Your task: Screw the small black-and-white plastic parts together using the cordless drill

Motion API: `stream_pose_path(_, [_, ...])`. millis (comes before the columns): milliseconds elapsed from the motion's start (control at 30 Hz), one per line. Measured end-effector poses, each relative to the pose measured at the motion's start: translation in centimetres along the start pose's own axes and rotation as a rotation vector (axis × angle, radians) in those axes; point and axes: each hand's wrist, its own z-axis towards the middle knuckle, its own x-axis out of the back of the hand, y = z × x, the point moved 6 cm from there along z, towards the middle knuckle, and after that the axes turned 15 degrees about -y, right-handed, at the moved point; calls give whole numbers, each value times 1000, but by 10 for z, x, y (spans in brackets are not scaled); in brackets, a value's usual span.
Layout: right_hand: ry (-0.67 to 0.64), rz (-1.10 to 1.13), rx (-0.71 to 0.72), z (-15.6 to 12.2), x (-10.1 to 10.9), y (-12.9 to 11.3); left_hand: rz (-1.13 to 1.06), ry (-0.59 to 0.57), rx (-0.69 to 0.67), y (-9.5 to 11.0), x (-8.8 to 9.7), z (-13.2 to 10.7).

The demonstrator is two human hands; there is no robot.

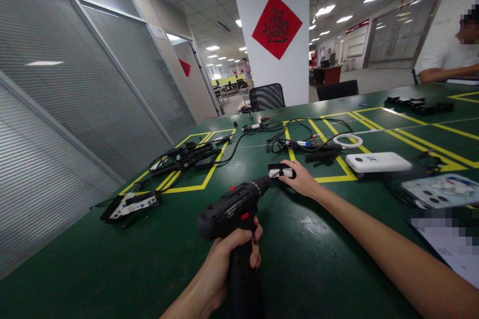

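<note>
My left hand [234, 254] is wrapped round the grip of a black cordless drill [234, 209] with red switches. The drill's chuck points away from me and to the right. In front of the chuck sits a small black-and-white part [279, 171] on the green table, and my right hand [295, 179] grips it from its right side with fingers and thumb. The chuck's front end overlaps the part's lower left edge in this view. Whether the bit touches the part, I cannot tell.
Black cables and devices [187, 157] lie left on the green table [168, 249], near a black-and-white piece [130, 205]. Farther back are more cabled tools [299, 144] and a white ring [348, 141]. A white power bank [377, 162] and phone [441, 190] lie right. A person [445, 55] sits far right.
</note>
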Motion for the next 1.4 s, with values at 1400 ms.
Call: stream_pose_path(1400, [-6, 20, -17, 1, 1, 1, 10, 49, 9, 3, -3, -1])
